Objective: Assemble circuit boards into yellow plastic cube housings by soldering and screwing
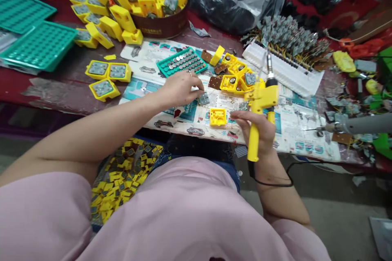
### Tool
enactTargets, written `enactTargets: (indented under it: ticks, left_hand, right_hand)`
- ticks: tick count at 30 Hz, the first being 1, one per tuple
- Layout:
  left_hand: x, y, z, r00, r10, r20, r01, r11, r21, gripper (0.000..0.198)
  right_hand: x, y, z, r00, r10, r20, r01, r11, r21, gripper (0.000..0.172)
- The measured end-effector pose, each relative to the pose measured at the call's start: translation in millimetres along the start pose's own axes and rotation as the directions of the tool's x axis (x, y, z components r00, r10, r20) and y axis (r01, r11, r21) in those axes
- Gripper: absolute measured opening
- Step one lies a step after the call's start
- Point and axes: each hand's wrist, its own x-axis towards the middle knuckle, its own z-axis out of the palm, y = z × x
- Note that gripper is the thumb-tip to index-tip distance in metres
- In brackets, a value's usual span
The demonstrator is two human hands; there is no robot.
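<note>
Left trays: two flat green rectangular plastic trays (39, 47) patterned in rows, well left of the small teal plastic tray (161, 66), the cell tray.
Floor-side heap: small yellow-and-grey plastic pieces (128, 179), below the table edge, left of and nearer the person than the cell tray.
Tin: round brown metal tin (163, 27), beyond the cell tray, heaped with yellow plastic cases (148, 4), some grey-faced.
Cell tray: holds rows of round silver button cells (186, 62).
Left hand (180, 87): just nearer than the cell tray, thumb and fingers narrowed on a small square grey piece (204, 98).
Open case: single yellow plastic case (218, 117), nearer and right of the cell tray, between the hands.
Right hand (259, 128): right of the cell tray, wrapped around a yellow pistol-shaped plastic tool (261, 98).
Rack: white ridged rack (308, 83), farther right of the cell tray, lined with grey wired parts (289, 34).
</note>
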Motion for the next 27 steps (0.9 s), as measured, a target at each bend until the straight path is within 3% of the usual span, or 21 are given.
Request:
enactTargets:
  ticks: [2, 4, 8, 11, 17, 23, 27]
  left_hand:
    - [1.6, -5.8, -4.7, 0.999, -0.046, -0.022, 0.042, 0.984, -0.172, 0.019]
    - [-1.1, -10.5, -14.7, 0.990, -0.125, -0.064, 0.089, 0.912, -0.401, 0.019]
    - [-6.3, -9.9, -36.8, 0.963, -0.266, -0.047, 0.168, 0.727, -0.666, 0.018]
    - [-4.6, -1.4, -42.5, 0.951, -0.309, -0.013, 0.185, 0.603, -0.776, 0.017]
    - [0.8, 13.8, -31.6, 0.924, -0.374, 0.078, 0.188, 0.268, -0.945, 0.015]
    - [-1.2, 32.3, -15.1, 0.932, -0.357, 0.061, 0.141, 0.202, -0.969, 0.020]
    - [0.3, 31.2, -4.8, 0.899, -0.434, 0.059, 0.083, 0.038, -0.996, 0.016]
  right_hand:
    - [5.8, 2.6, 4.6, 0.986, -0.115, 0.117, 0.117, 0.993, -0.008, 0.030]
    - [10.7, 3.4, 8.6, 0.963, -0.195, 0.185, 0.203, 0.979, -0.025, 0.036]
    - [21.8, 0.6, 20.1, 0.970, -0.217, 0.110, 0.224, 0.973, -0.056, 0.034]
    - [33.0, -5.5, 31.4, 0.975, -0.219, 0.030, 0.220, 0.975, -0.038, 0.034]
    - [47.5, -16.5, 50.9, 0.988, -0.151, 0.018, 0.150, 0.988, 0.026, 0.044]
    - [52.2, -21.4, 74.9, 0.998, -0.055, -0.035, 0.057, 0.996, 0.065, 0.047]
    - [58.3, -23.6, 82.8, 0.994, -0.058, -0.089, 0.065, 0.995, 0.078, 0.032]
